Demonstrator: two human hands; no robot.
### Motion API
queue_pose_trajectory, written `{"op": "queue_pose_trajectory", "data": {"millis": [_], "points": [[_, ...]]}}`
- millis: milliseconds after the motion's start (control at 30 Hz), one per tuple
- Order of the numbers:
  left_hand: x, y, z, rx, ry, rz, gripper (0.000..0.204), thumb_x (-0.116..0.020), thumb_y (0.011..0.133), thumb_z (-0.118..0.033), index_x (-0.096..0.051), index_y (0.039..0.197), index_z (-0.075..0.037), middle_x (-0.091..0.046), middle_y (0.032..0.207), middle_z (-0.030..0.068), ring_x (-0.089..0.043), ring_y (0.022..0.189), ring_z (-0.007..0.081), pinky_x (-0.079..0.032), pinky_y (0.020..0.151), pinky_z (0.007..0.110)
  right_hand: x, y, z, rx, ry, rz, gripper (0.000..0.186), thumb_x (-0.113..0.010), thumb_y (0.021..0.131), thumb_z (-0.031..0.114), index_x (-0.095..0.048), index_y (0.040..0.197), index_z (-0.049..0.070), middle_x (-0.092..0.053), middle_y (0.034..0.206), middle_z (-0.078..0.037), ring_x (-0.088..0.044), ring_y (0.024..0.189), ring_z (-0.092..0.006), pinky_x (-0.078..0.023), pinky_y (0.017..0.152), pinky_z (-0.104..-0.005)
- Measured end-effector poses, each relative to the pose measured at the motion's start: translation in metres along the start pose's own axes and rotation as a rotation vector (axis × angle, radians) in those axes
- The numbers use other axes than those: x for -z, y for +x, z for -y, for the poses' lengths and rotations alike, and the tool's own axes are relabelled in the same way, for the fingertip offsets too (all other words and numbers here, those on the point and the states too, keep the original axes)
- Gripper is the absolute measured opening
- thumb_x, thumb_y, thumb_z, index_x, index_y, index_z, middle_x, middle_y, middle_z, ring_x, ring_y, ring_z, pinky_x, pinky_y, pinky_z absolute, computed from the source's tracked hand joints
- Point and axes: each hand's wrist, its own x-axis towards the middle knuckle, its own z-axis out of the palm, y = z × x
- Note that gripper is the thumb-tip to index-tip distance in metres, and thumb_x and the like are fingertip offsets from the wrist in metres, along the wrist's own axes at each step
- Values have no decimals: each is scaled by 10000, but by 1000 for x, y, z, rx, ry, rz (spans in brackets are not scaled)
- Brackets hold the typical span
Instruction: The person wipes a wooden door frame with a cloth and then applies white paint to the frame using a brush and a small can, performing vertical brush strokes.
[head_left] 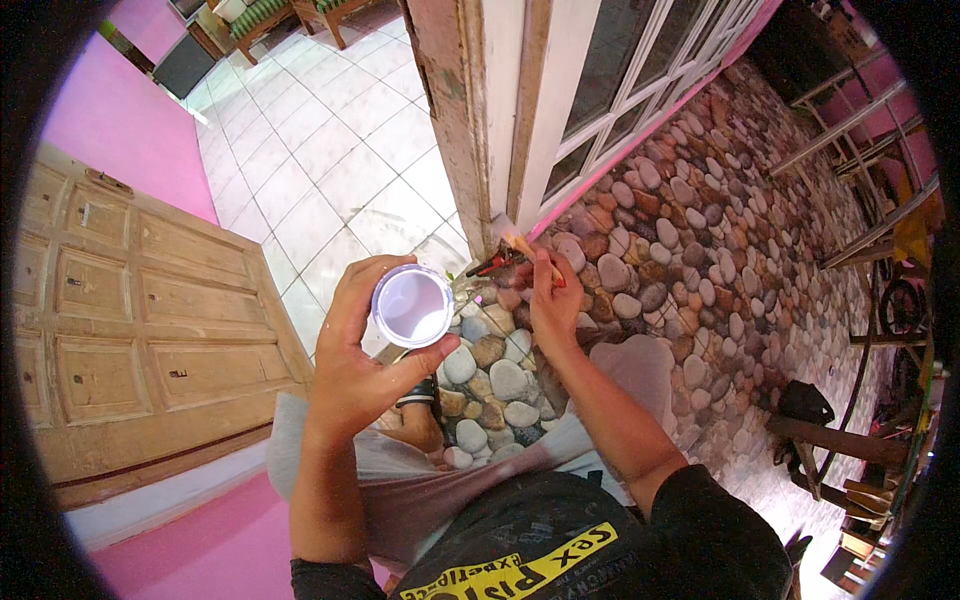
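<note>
The left hand (350, 350) grips a can (412, 305), kept level and near; at 2 o'clock the right hand (550, 300) pinches a brush (510, 255) against the frame (470, 130).

Wooden panelled door (130, 320) open at left, against pink wall (110, 120). White tiled floor (320, 150) beyond. Pebble-pattern wall cladding (720, 200) runs right, under white-framed glazed windows (640, 60). Metal scaffold frame (860, 130) at far right. Green-cushioned wooden chairs (270, 15) top, distant. Dark bag (805, 400) low right.
</note>
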Motion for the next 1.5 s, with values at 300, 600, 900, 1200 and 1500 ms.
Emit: {"op": "queue_pose_trajectory", "data": {"millis": [300, 600, 900, 1200, 1500], "points": [[-3, 4, -7, 16, -16, 17, 660, -919, 693, -115, -615, 1271, -20, -617, 1241, 133, -608, 1159, 263, -476, 1008, 364, -12, 15, -8, -17, -82, 23, 316, -559, 1083, 283, -668, 1170, -1, -681, 857, -39, -640, 714, -96, -530, 638, -243], [-3, 1, -3, -17, -11, 23, 671, -923, 682, -121, -617, 1270, -19, -627, 1234, 139, -612, 1161, 276, -475, 1008, 370, 48, -17, 43, -123, 144, 105, 377, -544, 1088, 244, -614, 1332, -35, -713, 1014, -111, -689, 836, -165, -564, 748, -301], [-19, -4, -3, -45, -79, 240, 651, -917, 697, -155, -628, 1266, -26, -638, 1227, 149, -620, 1172, 293, -474, 1017, 386, -14, -60, 55, 24, -19, 415, 331, -560, 1074, 180, -576, 1351, -1, -673, 1182, -107, -664, 1051, -182, -514, 945, -288], [-22, -12, 5, 57, -273, 228, 705, -924, 694, -109, -585, 1302, 4, -599, 1286, 124, -584, 1219, 243, -450, 1055, 374, -24, -61, 48, 336, -79, 726, 417, -507, 1027, 119, -396, 1416, 20, -511, 1332, -155, -494, 1322, -259, -403, 1114, -391], [-22, -12, 10, 50, -302, 170, 711, -910, 710, -90, -565, 1324, 10, -573, 1307, 126, -579, 1223, 246, -450, 1063, 367, -33, -87, 38, 99, 282, 684, 540, -647, 955, 3, -385, 1426, 36, -519, 1304, -78, -507, 1281, -177, -416, 1119, -363]]}}
